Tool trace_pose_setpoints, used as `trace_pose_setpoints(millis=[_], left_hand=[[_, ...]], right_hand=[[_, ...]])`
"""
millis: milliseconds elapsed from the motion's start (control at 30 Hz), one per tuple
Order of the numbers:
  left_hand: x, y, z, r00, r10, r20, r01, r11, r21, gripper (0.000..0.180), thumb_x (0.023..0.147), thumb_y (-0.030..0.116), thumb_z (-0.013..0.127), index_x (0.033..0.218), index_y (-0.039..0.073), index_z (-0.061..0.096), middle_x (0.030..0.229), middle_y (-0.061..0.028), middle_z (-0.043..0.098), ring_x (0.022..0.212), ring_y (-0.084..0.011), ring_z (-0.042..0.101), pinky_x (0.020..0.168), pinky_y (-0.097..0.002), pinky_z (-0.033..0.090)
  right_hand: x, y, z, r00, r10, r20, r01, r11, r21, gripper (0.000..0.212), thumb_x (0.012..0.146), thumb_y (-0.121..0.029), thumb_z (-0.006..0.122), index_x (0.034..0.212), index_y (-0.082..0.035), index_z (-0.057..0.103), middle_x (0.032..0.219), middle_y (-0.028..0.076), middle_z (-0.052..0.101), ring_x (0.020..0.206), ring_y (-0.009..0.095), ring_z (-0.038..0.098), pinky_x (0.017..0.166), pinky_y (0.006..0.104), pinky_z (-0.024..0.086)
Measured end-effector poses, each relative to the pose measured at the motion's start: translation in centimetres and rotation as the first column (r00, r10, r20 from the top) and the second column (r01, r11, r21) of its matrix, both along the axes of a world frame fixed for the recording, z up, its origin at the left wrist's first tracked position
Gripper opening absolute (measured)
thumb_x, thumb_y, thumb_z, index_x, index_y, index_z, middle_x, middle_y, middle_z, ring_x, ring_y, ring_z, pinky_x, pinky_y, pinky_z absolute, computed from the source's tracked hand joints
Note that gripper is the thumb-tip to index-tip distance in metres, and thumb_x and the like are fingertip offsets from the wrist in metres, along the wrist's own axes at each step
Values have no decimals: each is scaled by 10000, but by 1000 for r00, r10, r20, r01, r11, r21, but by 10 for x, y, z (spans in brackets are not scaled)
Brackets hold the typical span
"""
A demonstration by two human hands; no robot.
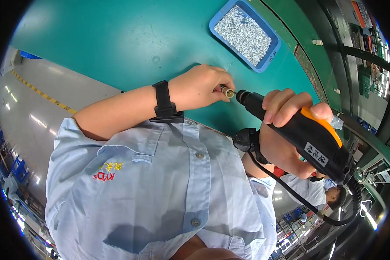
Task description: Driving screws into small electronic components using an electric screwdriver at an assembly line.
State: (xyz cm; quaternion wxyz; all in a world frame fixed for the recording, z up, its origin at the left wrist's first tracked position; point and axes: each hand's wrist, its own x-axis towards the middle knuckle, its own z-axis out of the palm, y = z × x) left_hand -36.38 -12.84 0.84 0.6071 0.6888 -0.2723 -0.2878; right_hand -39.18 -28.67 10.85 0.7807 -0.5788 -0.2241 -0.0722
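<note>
Between the thumb and fingers of my left hand [200,88] is pinched a small beige, round, hollow-ended fitting [228,92]. My right hand [281,117] is wrapped round a black electric screwdriver [297,125] with an orange lever along its side. The screwdriver's bit points at the open end of the fitting; whether its tip is inside or only touching, I cannot tell. Both hands are over the near part of the green worktop [117,47]. My left fingers hide much of the fitting.
A blue tray [213,27] full of small silvery screws stands beyond my hands. A black cable [290,189] loops below the screwdriver. Small pale fittings [317,42] lie by the green frame at the right. Another person [310,190] is in the background at lower right.
</note>
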Motion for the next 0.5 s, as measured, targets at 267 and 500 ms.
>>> trace_pose_setpoints(millis=[267, 500], left_hand=[[-2, 10, 0, 1000, 21, -1, -21, 1000, -19, 162, 740, 53, 670, 887, 6, 621, 831, -106, 620, 715, -225, 626, 640, -315, 495], [2, 14, 4, 1000, -19, -3, 19, 999, 37, 173, 745, 24, 672, 909, 13, 619, 821, -88, 600, 706, -189, 623, 633, -288, 499]], right_hand=[[-9, 18, -4, 982, -170, 81, 176, 982, -72, 619, 779, -605, 564, 1071, -72, 444, 636, 37, 483, 484, 143, 447, 476, 277, 354], [0, 24, -8, 969, -227, 101, 238, 965, -109, 438, 860, -482, 529, 937, -59, 442, 551, 11, 444, 401, 104, 401, 393, 233, 313]])
